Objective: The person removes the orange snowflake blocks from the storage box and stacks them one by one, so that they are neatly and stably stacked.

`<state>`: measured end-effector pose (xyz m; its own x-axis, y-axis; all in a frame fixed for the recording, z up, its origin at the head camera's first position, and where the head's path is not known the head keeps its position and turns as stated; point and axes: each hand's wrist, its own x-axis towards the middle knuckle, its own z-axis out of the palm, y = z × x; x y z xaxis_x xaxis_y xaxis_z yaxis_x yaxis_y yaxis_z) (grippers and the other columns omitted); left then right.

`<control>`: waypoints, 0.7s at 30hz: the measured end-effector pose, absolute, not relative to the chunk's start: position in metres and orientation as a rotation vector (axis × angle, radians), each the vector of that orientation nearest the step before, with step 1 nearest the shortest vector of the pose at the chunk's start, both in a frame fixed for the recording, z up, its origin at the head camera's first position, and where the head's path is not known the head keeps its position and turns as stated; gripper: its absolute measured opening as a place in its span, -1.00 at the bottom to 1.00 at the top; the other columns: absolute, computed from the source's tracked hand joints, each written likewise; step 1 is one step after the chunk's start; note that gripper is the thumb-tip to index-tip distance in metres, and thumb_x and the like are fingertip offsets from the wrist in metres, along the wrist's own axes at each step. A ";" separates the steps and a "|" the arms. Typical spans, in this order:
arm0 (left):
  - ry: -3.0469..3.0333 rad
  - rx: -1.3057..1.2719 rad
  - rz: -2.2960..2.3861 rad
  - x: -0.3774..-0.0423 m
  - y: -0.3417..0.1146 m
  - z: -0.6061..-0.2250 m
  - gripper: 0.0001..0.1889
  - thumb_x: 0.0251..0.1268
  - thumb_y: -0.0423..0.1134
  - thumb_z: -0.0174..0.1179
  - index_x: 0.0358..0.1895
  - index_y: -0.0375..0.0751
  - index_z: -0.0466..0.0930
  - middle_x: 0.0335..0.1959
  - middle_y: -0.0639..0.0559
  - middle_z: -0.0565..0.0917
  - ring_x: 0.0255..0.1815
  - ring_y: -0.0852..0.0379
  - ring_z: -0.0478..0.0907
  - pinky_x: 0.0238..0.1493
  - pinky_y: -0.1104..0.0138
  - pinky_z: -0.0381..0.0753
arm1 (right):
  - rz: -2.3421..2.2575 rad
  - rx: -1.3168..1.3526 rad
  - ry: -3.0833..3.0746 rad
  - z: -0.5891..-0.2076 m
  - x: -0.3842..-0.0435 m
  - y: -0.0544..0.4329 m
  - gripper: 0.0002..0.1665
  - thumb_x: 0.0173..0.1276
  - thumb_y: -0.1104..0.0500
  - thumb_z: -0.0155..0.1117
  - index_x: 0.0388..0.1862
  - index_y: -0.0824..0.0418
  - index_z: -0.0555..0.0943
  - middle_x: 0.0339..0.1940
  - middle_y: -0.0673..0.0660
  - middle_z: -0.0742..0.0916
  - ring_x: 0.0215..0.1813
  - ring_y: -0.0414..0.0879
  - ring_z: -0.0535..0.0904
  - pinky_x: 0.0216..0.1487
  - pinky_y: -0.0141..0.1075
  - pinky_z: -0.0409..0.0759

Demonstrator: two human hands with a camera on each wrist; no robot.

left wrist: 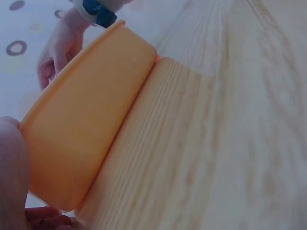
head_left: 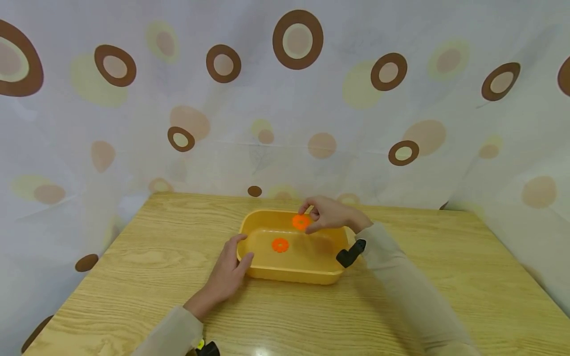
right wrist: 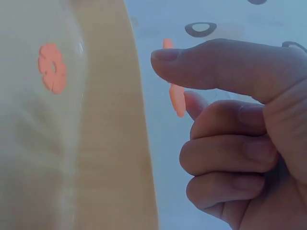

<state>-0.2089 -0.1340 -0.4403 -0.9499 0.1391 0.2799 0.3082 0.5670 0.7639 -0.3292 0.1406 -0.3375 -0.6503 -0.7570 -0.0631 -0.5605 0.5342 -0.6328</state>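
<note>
My right hand [head_left: 331, 213] pinches an orange flower-shaped disc [head_left: 296, 222] between thumb and forefinger, above the far side of a yellow plastic basin [head_left: 294, 276]. Seen edge-on in the right wrist view, that disc [right wrist: 178, 99] shows on both sides of the thumb, while the other fingers curl towards the palm. A second orange flower disc [head_left: 275, 245] lies flat on the basin's floor, left of its middle. At the basin's left end, my left hand [head_left: 224, 274] grips the wall. The left wrist view shows the basin's outer side [left wrist: 91, 110], with the hand partly cut off.
The basin stands on a light wood-grain table [head_left: 178, 247]. Behind the table and along both sides hangs a pale curtain [head_left: 276, 109] with brown and cream circles. Each wrist wears a dark strapped device [head_left: 352, 253].
</note>
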 end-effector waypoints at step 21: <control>-2.635 -0.362 -1.323 -0.210 -0.134 -0.442 -0.52 0.50 -0.13 -0.04 0.36 -0.24 0.16 0.23 -0.30 0.34 -0.22 0.03 0.32 0.01 0.09 0.36 | -0.974 -0.957 2.446 -0.349 -0.316 0.209 -0.49 0.19 0.29 0.40 0.03 0.47 0.39 -0.67 -0.05 0.23 -0.63 -0.28 0.08 -0.48 -0.43 0.26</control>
<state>-0.2103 -0.1341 -0.4417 -0.9559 0.1385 0.2589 0.2903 0.5769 0.7635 -0.3158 0.2094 -0.3492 -0.7159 -0.6956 -0.0604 -0.4637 0.5384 -0.7037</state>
